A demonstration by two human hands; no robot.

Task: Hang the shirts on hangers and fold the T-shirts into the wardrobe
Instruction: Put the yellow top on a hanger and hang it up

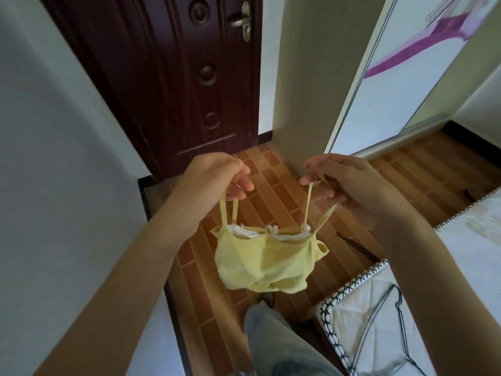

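A small yellow strap top (265, 259) with white lining hangs in the air above the floor, crumpled at its lower edge. My left hand (217, 175) pinches its two left straps at the top. My right hand (341, 177) pinches the two right straps, held about level with the left hand. A thin dark wire hanger (390, 321) lies on the white mattress (461, 267) at the lower right. The wardrobe (311, 77) stands ahead on the right, with its sliding door (393, 77) showing a purple pattern.
A dark brown door (176, 77) with a metal handle (241, 20) is straight ahead. White wall (54, 158) runs along my left. The floor (271, 191) is brown brick-pattern tile. My leg in grey trousers (273, 340) shows below the top.
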